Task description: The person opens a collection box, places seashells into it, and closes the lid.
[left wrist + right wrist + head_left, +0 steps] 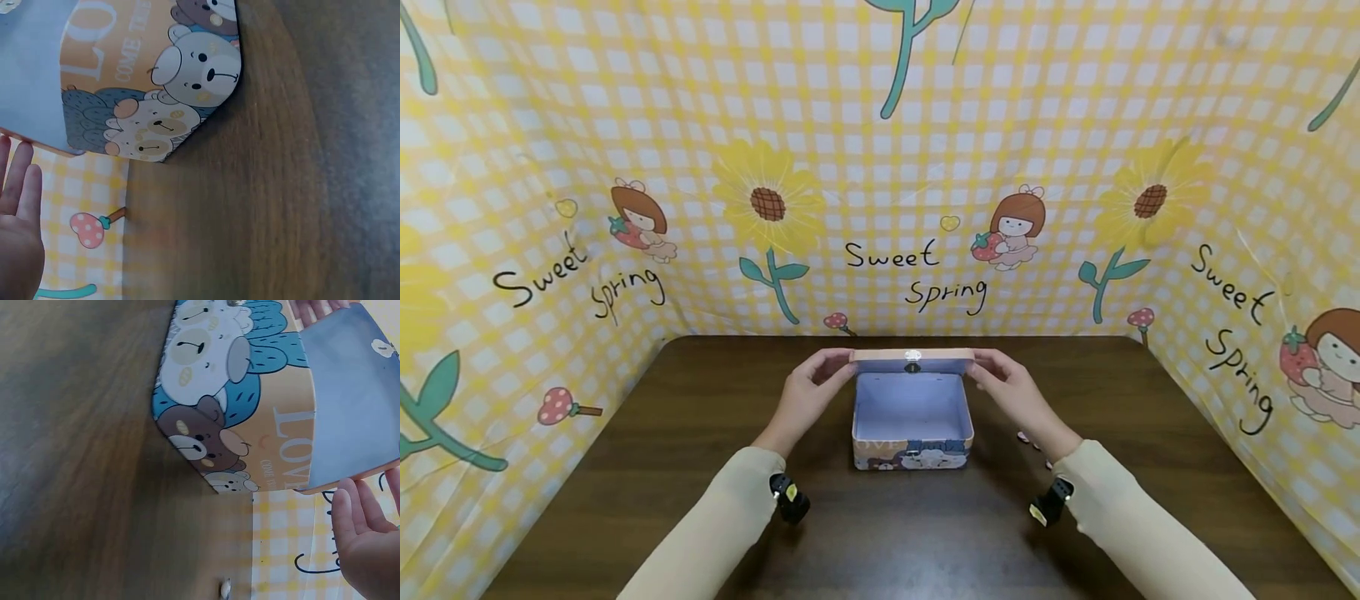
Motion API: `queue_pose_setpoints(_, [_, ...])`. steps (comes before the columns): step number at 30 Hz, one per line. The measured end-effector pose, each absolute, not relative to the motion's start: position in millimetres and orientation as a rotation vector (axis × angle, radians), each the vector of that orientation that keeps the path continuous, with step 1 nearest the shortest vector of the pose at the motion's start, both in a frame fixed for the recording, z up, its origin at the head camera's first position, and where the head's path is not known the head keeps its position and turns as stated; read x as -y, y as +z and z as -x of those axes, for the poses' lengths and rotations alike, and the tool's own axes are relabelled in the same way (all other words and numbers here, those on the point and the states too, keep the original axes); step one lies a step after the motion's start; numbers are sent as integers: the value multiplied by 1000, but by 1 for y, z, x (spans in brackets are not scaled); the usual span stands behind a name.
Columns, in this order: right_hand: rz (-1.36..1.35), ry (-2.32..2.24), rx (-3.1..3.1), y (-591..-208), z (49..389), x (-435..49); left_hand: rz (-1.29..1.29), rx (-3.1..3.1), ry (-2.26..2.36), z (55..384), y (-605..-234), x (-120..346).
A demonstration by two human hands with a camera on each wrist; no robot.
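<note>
"So, what are the hands doing in the head view?"

"Both forearms reach forward and slant inward, in pale sleeves [700, 533]. The left hand [808, 387] pinches the left end of the lid [880, 365], thumb on the wearer's side; the right hand [1011, 392] mirrors it at the right end."

"How wide are those grips?"

"Narrow; each has only the lid's edge between thumb and fingers."

"And the box [880, 458]?"

"Upright on the brown table [700, 433], below and between the two grips, its lavender inside showing. The lid is raised and tilted above its far side, with a silvery clasp [912, 356] midway between the hands. Small pinkish things [1023, 437] lie beside the right wrist, partly hidden."

"Now the left wrist view?"

"The left palm faces the camera, fingers fairly straight, tips at the lid's edge. That thumb is out of sight, so from this side I cannot tell how firmly it holds. The box's bear-printed wall stands just beyond the fingertips."

"And the right wrist view?"

"The right fingers bend slightly, tips against the lid's near edge, while the left hand's fingers show at the opposite edge. The box's printed front is beside them, and a blurred pale object [225, 589] lies on the table, apart from the grip."
</note>
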State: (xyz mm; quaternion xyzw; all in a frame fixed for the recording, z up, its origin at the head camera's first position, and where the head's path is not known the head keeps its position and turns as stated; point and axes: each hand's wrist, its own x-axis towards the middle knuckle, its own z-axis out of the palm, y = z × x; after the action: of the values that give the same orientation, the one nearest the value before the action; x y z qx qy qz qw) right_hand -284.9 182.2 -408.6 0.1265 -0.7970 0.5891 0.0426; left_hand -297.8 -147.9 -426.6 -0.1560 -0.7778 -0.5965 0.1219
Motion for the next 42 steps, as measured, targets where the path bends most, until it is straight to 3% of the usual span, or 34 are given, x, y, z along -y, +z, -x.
queue_pose_setpoints(25, [-212, 1920, 2355, -405, 308, -168, 205, 2185, -1846, 329, -431, 135])
queue_pose_setpoints(42, [-407, 1936, 2575, -405, 317, -166, 220, 2288, -1923, 333, -433, 125])
